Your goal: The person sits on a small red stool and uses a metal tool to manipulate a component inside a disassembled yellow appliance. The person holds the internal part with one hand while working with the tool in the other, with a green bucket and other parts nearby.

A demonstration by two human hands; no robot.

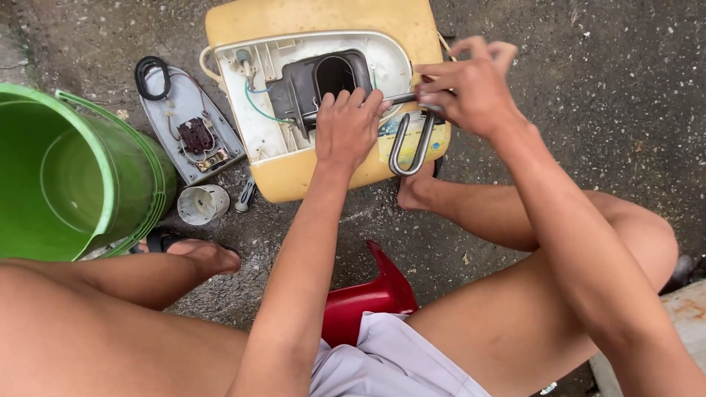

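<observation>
Left hand (347,126) lay flat on the yellow appliance (316,29); right hand (471,88) pinched the bent metal heating element (409,143).

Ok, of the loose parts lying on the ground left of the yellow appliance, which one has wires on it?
The flat grey pointed cover plate, beside the green bucket. It carries thin wires and a dark block; the small white cup below it has none.
</observation>
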